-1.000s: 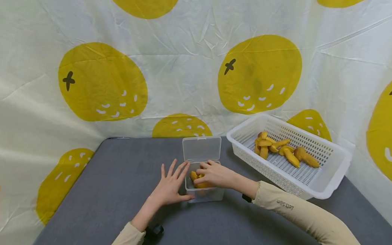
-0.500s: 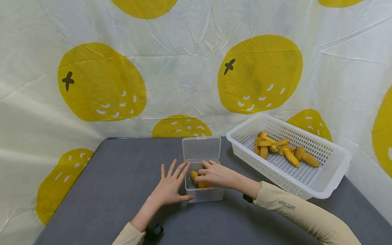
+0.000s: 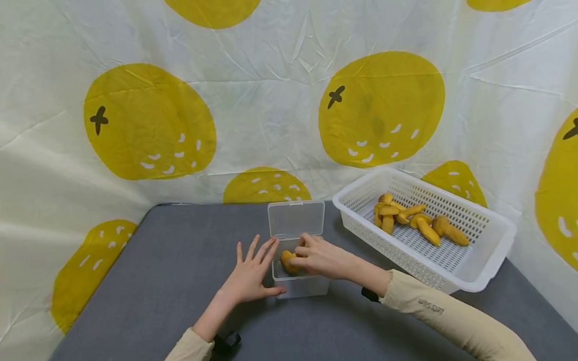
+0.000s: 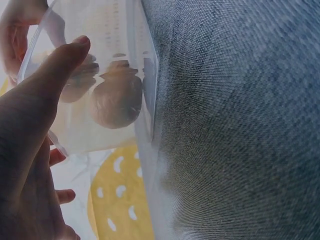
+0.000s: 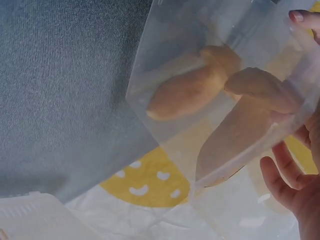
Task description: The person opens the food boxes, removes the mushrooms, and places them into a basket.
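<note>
A clear plastic box stands on the table, its hinged lid raised at the back. Inside lies a yellow-brown mushroom, and a second mushroom shows through the wall in the right wrist view. My right hand reaches into the box from the right, its curled fingers pinching a mushroom; the fingertips are partly hidden. Fingers spread and straight, my left hand steadies the box's left side. In the left wrist view its thumb lies against the clear wall.
To the right, a white perforated basket sits at an angle, with several mushrooms in it. A dark grey cloth covers the table. Behind it hangs a pale curtain printed with yellow fruit.
My right hand has shifted slightly right within the box, and the mushroom parts seen beside its fingers have changed. The left hand, box and basket stay put.
</note>
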`<state>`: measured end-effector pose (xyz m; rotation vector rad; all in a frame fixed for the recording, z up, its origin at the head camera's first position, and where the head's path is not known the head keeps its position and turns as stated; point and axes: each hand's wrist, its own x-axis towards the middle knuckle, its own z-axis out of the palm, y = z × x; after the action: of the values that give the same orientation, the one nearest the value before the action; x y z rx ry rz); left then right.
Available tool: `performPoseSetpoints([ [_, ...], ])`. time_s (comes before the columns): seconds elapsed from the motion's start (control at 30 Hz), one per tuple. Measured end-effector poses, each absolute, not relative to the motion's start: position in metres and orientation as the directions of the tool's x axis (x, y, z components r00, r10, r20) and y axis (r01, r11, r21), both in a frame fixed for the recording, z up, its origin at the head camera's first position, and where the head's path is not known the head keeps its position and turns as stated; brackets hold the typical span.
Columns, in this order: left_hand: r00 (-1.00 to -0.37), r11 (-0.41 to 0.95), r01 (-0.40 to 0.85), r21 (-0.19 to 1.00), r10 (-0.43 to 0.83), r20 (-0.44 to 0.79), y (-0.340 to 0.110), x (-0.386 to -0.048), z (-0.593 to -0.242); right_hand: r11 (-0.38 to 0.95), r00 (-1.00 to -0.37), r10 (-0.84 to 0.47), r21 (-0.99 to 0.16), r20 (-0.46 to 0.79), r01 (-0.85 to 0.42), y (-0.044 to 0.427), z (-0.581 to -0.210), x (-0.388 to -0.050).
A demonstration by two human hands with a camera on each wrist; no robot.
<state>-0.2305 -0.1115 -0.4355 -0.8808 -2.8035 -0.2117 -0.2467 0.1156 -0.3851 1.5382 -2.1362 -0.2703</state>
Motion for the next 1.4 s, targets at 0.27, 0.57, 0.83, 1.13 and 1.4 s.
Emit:
performPoseSetpoints([
  [0.27,-0.797,0.806,0.586,0.087,0.554,0.239,-0.111,-0.231,-0.436,0.368,-0.257,-0.919,0.416,0.299,-0.832,0.126,-0.375,-0.241],
  [0.57,-0.807,0.814,0.576,0.080,0.550,0.215,-0.111,-0.233,-0.436,0.419,-0.285,-0.881,0.343,0.378,-0.841,0.148,-0.354,-0.232],
  [0.83,-0.803,0.809,0.582,0.088,0.553,0.222,-0.111,-0.233,-0.437,0.465,-0.306,-0.846,0.322,0.437,-0.825,0.179,-0.337,-0.233],
  [1.13,-0.806,0.811,0.578,0.089,0.551,0.216,-0.111,-0.232,-0.435,0.541,-0.376,-0.812,0.336,0.445,-0.771,0.213,-0.316,-0.237],
  [1.4,-0.807,0.808,0.580,0.103,0.553,0.208,-0.112,-0.232,-0.435,0.566,-0.364,-0.794,0.374,0.487,-0.735,0.245,-0.305,-0.247],
])
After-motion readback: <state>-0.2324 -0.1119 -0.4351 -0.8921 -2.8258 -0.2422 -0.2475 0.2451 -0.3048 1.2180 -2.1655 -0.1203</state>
